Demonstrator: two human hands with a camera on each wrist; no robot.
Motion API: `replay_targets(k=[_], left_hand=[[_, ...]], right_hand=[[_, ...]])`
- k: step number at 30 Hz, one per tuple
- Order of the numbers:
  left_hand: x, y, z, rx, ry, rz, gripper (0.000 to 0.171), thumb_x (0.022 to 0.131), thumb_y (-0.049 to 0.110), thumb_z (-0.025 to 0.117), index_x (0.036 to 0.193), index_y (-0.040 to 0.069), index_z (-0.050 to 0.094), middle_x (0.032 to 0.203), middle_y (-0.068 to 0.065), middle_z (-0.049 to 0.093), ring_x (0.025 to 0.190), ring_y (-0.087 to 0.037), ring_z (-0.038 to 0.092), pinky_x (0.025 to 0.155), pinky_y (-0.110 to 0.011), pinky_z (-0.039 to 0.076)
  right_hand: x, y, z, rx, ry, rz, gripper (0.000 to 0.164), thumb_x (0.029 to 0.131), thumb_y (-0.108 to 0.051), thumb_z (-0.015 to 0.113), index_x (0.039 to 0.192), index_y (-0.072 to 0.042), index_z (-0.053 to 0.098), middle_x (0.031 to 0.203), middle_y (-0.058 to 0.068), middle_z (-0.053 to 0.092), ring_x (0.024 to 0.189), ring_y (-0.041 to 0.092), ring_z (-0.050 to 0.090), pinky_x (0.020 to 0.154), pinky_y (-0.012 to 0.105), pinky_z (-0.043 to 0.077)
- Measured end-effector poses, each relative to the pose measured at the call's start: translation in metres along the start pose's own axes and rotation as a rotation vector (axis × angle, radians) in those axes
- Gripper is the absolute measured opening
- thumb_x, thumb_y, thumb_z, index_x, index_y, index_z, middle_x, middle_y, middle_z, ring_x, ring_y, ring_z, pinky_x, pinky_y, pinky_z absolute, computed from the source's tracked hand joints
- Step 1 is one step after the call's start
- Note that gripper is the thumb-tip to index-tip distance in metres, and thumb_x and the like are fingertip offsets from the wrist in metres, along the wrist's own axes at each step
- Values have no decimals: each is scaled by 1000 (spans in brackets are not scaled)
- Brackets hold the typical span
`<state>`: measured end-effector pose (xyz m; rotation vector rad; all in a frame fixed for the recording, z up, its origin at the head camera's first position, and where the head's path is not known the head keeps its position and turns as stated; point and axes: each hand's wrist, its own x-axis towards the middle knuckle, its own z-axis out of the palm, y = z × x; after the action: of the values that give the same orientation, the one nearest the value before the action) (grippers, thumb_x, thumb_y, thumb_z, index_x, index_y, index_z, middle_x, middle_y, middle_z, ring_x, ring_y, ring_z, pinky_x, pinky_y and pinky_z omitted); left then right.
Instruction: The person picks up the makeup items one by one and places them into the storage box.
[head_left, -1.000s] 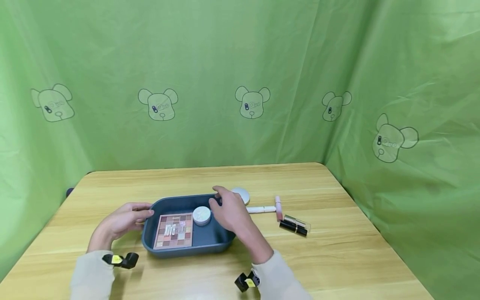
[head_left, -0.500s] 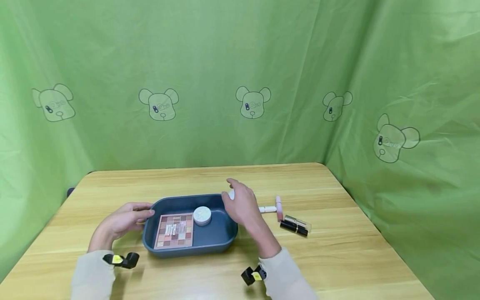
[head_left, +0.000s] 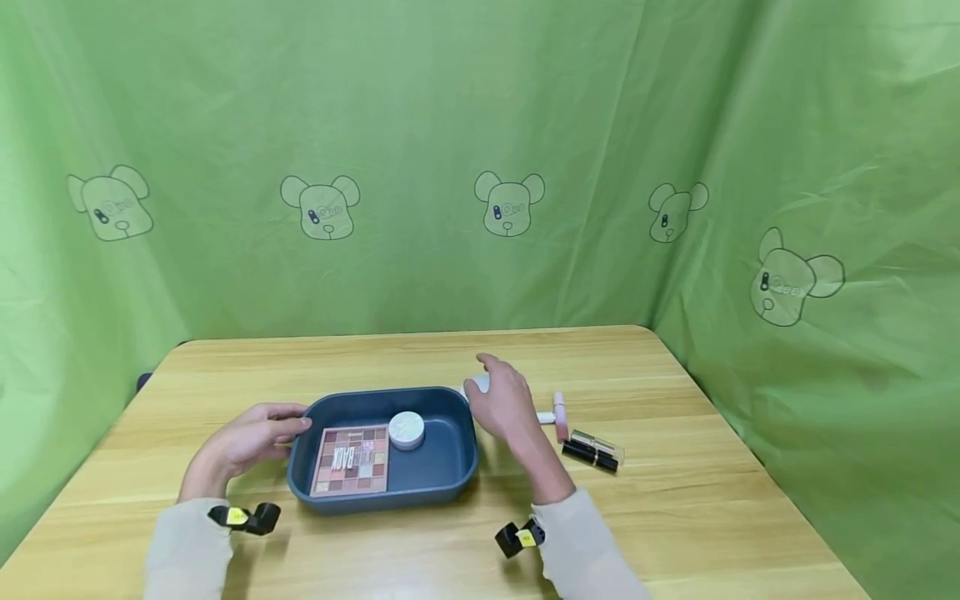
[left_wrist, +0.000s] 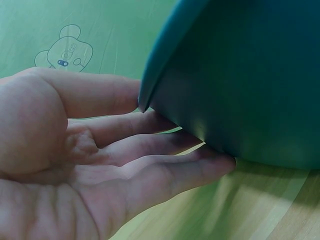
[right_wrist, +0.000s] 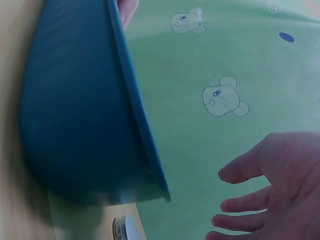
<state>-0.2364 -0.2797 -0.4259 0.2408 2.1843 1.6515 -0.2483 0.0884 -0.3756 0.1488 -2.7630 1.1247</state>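
A dark blue tray (head_left: 382, 502) stands on the table, holding an eyeshadow palette (head_left: 350, 460) and a round white container (head_left: 407, 431). My left hand (head_left: 251, 437) is at its left end. In the left wrist view, the thumb touches the rim of the tray (left_wrist: 260, 90) and the nearly straight fingers touch its outer wall. Just past the right end, my right hand (head_left: 504, 408) hovers with nothing in it. Its fingers spread apart from the tray in the right wrist view. Beside it, a round white compact-like item (head_left: 478, 383) is partly hidden by the hand.
Right of my right hand lie a pink tube (head_left: 560, 417), a white tube (head_left: 546, 417) partly hidden, a black tube (head_left: 589, 456) and a clear-capped tube (head_left: 598, 445). A green curtain (head_left: 420, 250) hangs behind and to the right of the wooden table (head_left: 675, 517).
My right hand has moved rightward from over the tray's right end to beside the round white item, covering part of the white tube. The left hand stays at the tray.
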Motion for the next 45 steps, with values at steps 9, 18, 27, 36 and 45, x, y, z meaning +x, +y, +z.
replay_targets(k=[9, 18, 27, 36, 45], left_hand=[[1, -1, -1, -13, 8, -16, 60, 104, 18, 54, 146, -19, 34, 148, -38, 44, 138, -50, 44, 108, -49, 52], [3, -1, 0, -9, 5, -16, 60, 104, 19, 55, 147, -18, 35, 148, -37, 44, 138, -49, 44, 108, -50, 51], [4, 0, 0, -15, 6, -13, 60, 104, 18, 55, 146, -18, 35, 147, -37, 45, 138, -48, 45, 107, -49, 52], [3, -1, -1, -19, 4, -14, 60, 104, 20, 54, 147, -18, 35, 146, -36, 47, 135, -44, 50, 105, -46, 54], [2, -2, -2, -11, 17, -25, 60, 104, 20, 54, 147, -17, 35, 145, -35, 49, 131, -39, 55, 105, -46, 55]], right_hand=[[8, 15, 7, 7, 40, 16, 48, 98, -20, 58, 143, -4, 54, 142, 22, 58, 134, 42, 51, 113, 56, 44], [15, 32, 15, -25, 41, 52, 47, 98, -21, 54, 142, -3, 55, 140, 23, 59, 131, 43, 53, 110, 56, 46], [21, 43, 23, -67, 44, 52, 49, 92, -19, 66, 137, -1, 59, 136, 25, 62, 127, 45, 55, 109, 57, 46], [24, 47, 33, -120, -16, 65, 52, 90, -17, 73, 137, 0, 59, 139, 22, 60, 130, 43, 54, 112, 56, 44], [24, 52, 40, -191, -145, 82, 53, 95, -24, 69, 140, 2, 58, 141, 25, 57, 133, 44, 52, 114, 53, 44]])
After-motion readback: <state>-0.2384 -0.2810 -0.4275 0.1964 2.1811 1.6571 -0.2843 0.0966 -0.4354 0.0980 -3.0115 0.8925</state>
